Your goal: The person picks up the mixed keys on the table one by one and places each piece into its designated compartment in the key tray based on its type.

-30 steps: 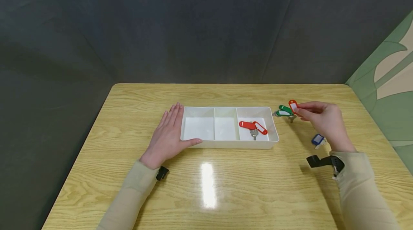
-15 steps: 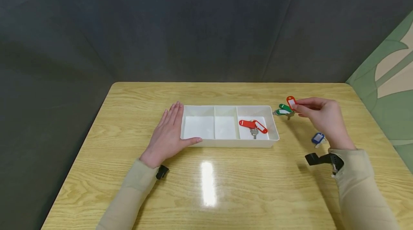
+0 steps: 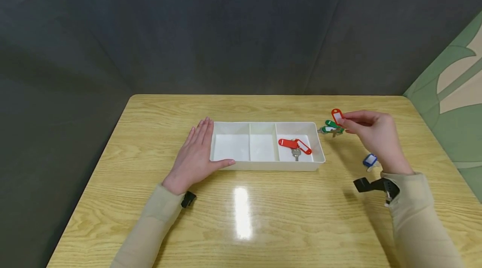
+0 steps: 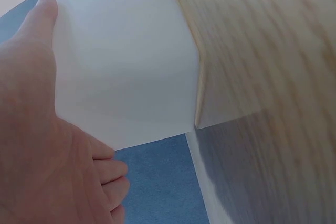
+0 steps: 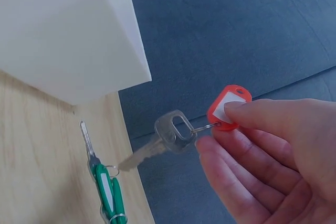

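OK, saw table (image 3: 286, 213) under white tray (image 3: 275, 166), left hand (image 3: 193, 157) laid straight-fingered against its left end, right hand (image 3: 374, 134) with fingers pinching red tag (image 5: 218, 113) near green tags (image 5: 106, 190), plus key (image 5: 164, 134) hanging from tag's ring.

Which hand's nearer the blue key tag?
Right. The right hand, pinching a red tag, is close by the blue key tag; the left hand is farther off, against the left end of the white tray.

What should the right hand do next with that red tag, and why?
Probably carry the red tag and its key left, over the right compartment of the tray: the right hand pinches it outside, while two other red tags lie in there.
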`<state>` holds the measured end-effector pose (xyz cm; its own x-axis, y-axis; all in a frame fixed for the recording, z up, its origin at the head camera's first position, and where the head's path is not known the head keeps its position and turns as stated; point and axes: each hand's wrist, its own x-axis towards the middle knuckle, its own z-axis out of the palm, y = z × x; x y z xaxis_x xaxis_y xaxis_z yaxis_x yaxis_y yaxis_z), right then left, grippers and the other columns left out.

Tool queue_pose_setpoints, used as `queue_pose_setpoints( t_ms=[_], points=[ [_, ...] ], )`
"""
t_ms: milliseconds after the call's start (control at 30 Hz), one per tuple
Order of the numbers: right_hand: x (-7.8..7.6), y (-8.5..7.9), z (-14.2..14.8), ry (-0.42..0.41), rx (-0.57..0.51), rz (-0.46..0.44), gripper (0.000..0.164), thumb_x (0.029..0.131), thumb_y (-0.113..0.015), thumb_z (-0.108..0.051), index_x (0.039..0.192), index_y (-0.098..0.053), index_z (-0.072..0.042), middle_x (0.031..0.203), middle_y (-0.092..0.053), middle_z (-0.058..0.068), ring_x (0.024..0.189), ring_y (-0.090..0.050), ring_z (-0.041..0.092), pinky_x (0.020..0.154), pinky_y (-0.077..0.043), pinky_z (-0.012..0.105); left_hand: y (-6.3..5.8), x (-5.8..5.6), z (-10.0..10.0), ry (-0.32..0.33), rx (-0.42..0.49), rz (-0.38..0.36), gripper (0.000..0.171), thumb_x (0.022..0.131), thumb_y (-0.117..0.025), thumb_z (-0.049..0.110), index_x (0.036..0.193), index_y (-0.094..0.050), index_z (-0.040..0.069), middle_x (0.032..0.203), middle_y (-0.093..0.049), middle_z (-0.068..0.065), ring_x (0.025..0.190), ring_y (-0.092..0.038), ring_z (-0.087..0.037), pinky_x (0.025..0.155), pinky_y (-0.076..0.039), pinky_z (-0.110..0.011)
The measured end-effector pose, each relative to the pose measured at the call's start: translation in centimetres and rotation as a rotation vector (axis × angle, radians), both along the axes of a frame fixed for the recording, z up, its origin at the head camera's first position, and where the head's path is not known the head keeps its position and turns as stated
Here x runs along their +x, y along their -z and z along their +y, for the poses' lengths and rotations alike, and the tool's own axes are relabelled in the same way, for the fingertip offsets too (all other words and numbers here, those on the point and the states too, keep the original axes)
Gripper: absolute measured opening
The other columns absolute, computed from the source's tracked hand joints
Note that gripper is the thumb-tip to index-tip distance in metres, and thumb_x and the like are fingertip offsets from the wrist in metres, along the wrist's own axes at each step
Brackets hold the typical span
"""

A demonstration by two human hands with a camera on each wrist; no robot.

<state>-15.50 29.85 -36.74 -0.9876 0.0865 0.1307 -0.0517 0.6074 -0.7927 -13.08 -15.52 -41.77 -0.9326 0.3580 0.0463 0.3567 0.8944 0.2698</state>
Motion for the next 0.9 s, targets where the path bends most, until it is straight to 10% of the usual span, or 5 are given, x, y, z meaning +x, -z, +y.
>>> queue_pose_setpoints(
  t_ms=[900],
  points=[
    [0.9, -1.6, -1.5, -0.001, 0.02, 0.049, 0.034, 0.091, -0.079, -0.037, 0.108, -0.078, -0.007, 0.093, -0.075, -0.013, 0.081, -0.07, 0.008, 0.066, -0.053, 0.014, 0.0, 0.1, -0.1, 0.004, 0.001, 0.006, 0.126, 0.082, -0.04, 0.092, 0.162, 0.0, 0.003, 0.169, 0.002, -0.012, 0.154, 0.005, -0.022, 0.123, 0.004, -0.036]
  ],
)
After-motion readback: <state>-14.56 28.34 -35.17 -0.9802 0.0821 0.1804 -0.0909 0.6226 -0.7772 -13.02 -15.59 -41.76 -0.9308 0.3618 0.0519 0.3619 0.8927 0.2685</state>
